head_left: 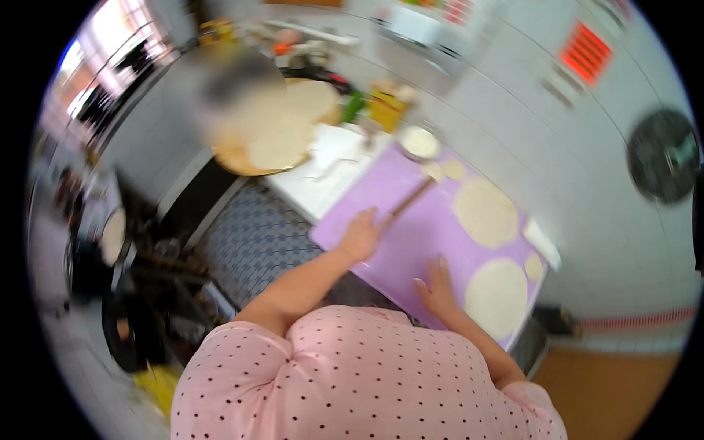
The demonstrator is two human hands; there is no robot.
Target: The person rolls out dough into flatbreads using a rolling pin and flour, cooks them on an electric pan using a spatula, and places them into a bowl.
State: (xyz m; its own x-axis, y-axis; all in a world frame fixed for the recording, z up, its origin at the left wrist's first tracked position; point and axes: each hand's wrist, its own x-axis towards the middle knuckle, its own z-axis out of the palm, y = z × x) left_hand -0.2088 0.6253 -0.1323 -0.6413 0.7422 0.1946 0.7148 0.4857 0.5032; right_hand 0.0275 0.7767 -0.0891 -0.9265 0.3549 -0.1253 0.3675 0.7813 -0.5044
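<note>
My left hand is closed at the near end of a thin wooden rolling pin, which slants away over a purple mat. The pin's far end reaches a small pale dough piece. Another small dough round lies beside that piece. My right hand is open with fingers spread, over the mat's near edge and holding nothing. To its right lies a flat dough sheet, with a second dough sheet farther off. A small dough disc sits at the right edge.
A bowl of white powder stands at the mat's far corner. Left of the mat, a round yellow tray carries more dough sheets, beside white paper. A yellow box stands near the tiled wall. A white object lies at the right edge.
</note>
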